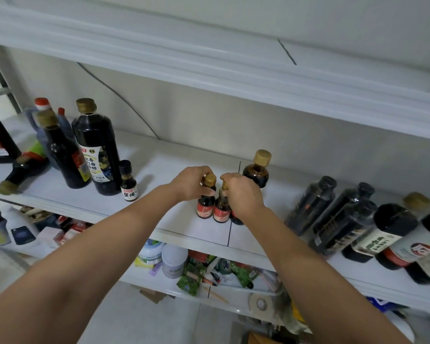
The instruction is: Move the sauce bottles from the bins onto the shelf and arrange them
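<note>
Two small dark sauce bottles with gold caps and red labels stand side by side near the front of the white shelf (174, 217). My left hand (193, 183) grips the neck of the left small bottle (205, 204). My right hand (243, 194) is closed over the top of the right small bottle (221, 209), and a third dark bottle (236, 218) sits partly hidden under that hand. Behind them stands a round dark bottle with a gold cap (256, 170).
At the left of the shelf stand a tall dark vinegar bottle (97, 150), a slimmer bottle (62, 155), a tiny black-capped bottle (128, 182) and a fallen bottle (20, 173). Several large dark bottles (345, 219) crowd the right. The lower shelf (196, 271) holds packets and jars.
</note>
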